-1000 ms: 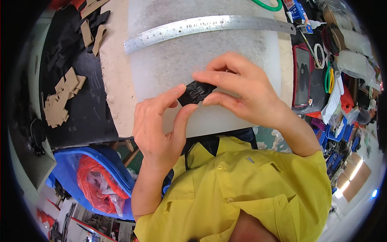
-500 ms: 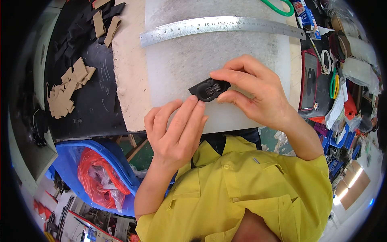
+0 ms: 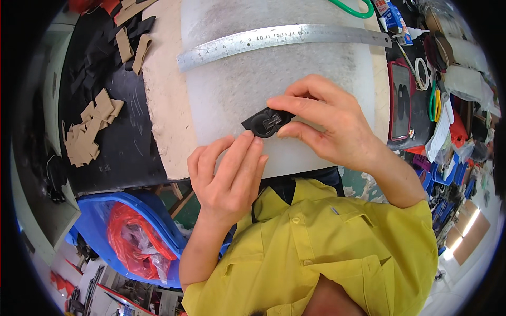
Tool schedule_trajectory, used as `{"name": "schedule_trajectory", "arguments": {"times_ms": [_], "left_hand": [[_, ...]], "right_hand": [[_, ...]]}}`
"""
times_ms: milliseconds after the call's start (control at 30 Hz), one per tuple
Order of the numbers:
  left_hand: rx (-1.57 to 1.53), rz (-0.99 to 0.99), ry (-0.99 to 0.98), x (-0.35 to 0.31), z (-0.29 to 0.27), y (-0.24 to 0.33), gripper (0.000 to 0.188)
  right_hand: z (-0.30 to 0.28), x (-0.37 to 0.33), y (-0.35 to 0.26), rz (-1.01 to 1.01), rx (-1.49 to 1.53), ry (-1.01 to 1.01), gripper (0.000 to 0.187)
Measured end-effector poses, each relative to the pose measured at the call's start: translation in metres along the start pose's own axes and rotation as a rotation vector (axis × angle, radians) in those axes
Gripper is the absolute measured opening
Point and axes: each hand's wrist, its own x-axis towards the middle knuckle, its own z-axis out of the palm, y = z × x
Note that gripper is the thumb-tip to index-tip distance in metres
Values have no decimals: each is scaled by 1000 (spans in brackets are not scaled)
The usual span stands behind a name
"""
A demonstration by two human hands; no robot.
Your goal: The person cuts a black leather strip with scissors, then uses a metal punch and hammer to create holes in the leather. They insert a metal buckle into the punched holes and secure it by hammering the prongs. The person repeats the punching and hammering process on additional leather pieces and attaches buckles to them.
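A small black piece [image 3: 264, 124] with a rounded, buckle-like part in its middle is held just above the pale work board. My right hand [image 3: 337, 124] pinches its right end between thumb and forefinger. My left hand [image 3: 224, 176] has its fingers stretched out, and two fingertips touch the near left edge of the piece. The left thumb stays apart from it. What the fingertips press on underneath is hidden. Beyond the hands lies a steel ruler [image 3: 284, 37] across the translucent white sheet [image 3: 221, 100] on the board.
Tan strips [image 3: 92, 129] and black strips [image 3: 97, 58] lie in piles at the left. A phone in a red case [image 3: 400, 100], green-handled scissors [image 3: 433, 100] and glue boxes [image 3: 395, 21] are at the right. A blue bin [image 3: 95, 221] with red plastic bags stands below the table.
The whole view has shifted slightly. Both hands keep nearly the same hold on the black piece, which has turned very little.
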Motion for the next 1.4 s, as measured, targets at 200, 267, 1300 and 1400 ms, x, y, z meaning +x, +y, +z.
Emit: {"name": "schedule_trajectory", "arguments": {"times_ms": [200, 267, 1300, 1400], "left_hand": [[-309, -212, 74, 15, -5, -1, 36], [-386, -270, 114, 24, -2, 2, 42], [-352, -234, 139, 22, 11, -2, 40], [-340, -228, 131, 20, 10, -2, 41]], "right_hand": [[-2, -1, -1, 1, -31, -8, 36], [-2, 0, 0, -7, -28, -7, 36], [-1, 1, 8, -5, 47, 21, 33], [-1, 1, 7, -15, 24, 17, 33]]}}
